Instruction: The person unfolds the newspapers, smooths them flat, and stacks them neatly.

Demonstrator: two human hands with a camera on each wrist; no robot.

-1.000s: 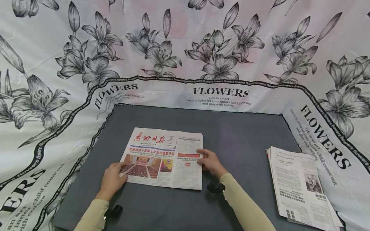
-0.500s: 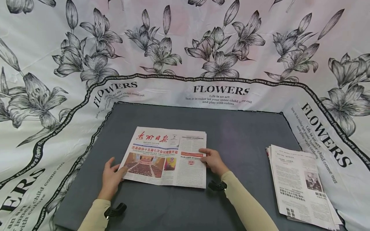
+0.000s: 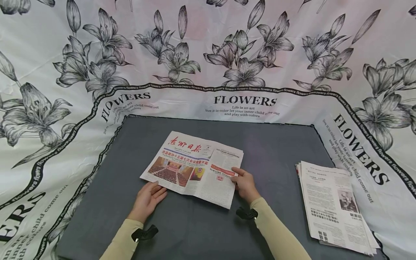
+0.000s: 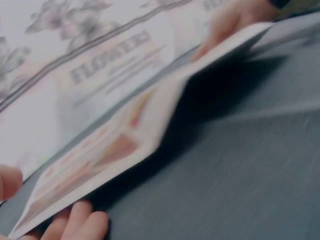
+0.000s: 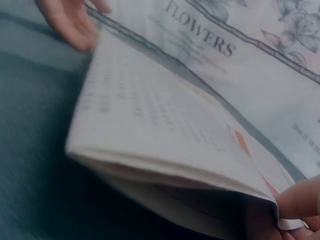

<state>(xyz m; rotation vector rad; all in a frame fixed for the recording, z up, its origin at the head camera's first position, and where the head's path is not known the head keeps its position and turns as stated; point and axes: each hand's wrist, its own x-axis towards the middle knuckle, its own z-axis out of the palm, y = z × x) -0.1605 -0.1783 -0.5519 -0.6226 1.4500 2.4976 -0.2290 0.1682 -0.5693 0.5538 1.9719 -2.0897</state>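
Note:
A folded newspaper (image 3: 191,166) with a red masthead and colour photos is tilted and raised above the dark grey table. My right hand (image 3: 245,184) pinches its right edge, thumb on top; the right wrist view shows the folded layers (image 5: 165,175) gaping beside those fingers. At the front left edge is my left hand (image 3: 147,201), palm turned up. Its fingers (image 4: 80,220) reach under the paper's edge, while the thumb (image 4: 10,182) stands apart from the sheet. In the left wrist view the newspaper (image 4: 115,155) sags along a crease, with shadow beneath.
A stack of newspapers (image 3: 334,206) lies at the table's right side, its sheets unevenly aligned. White flower-printed cloth (image 3: 247,104) surrounds the grey tabletop (image 3: 269,144) at the back and sides. Both wrists wear black straps (image 3: 144,233).
The newspaper has turned clockwise and lifted, shifting right and away. My left hand has let go of the left edge and moved right to the front edge; my right hand keeps its pinch.

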